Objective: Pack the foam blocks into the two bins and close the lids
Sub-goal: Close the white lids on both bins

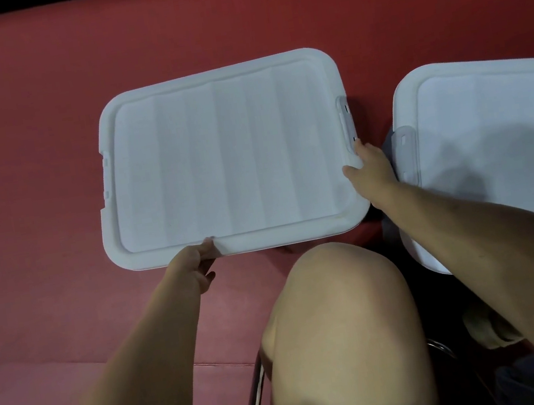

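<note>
A white ribbed lid (228,159) covers the left bin on the red floor. My left hand (195,265) grips the lid's near edge, thumb on top and fingers underneath. My right hand (369,166) holds the lid's right edge just below its grey latch (347,122), thumb on the lid's top. A second white lid (493,147) covers the right bin, with a grey latch (407,153) on its left side. No foam blocks show; the bins' insides are hidden.
Red padded floor mat (31,185) stretches all around, with a seam near the bottom left. My bare knee (339,323) rises in front of the bins. A narrow gap separates the two bins.
</note>
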Tool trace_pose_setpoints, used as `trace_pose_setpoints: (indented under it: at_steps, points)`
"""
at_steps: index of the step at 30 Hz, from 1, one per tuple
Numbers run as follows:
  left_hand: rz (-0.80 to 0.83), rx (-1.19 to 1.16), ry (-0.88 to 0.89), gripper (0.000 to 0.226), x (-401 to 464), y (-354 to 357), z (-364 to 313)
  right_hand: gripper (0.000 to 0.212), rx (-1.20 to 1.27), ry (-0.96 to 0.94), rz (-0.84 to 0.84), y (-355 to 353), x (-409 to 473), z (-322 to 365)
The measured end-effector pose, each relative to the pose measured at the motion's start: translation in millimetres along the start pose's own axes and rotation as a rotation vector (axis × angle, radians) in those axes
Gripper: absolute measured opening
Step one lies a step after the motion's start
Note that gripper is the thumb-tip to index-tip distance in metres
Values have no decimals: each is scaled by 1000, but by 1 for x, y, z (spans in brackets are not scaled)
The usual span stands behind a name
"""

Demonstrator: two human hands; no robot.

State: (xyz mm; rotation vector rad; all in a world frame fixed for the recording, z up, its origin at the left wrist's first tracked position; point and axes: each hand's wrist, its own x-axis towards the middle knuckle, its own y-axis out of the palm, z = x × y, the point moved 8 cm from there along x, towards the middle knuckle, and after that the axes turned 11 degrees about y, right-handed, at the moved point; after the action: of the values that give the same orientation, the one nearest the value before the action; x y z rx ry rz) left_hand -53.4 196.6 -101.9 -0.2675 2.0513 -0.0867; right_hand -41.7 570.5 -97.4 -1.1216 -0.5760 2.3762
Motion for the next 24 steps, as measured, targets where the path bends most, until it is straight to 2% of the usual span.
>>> trace_pose_setpoints:
  at_steps: [8, 11, 15, 17, 19, 21, 24]
  points:
    - [16, 18, 46, 9, -13, 1, 7, 61, -178, -25, -39, 0, -17, -1]
    - [31, 5, 29, 11, -27, 4, 20, 67, -506, -97, -153, 5, -35, -2]
    - [133, 31, -5, 8, -42, 4, 41, 65, -1046, -381, -159, 28, -57, -17]
    - [160, 230, -16, 14, -45, -13, 42, 63, -1150, -403, -148, 29, -59, -17]
    - [189, 727, 101, 32, -40, -38, 25, 61, -1195, -419, -141, 32, -62, -2]
    - [35, 1056, 409, 41, -34, -57, -20, 70, -1157, -504, -91, 48, -74, 25]
    - [-321, 988, 771, 40, -31, -85, -89, 69, -1038, -706, 67, 88, -98, 63]
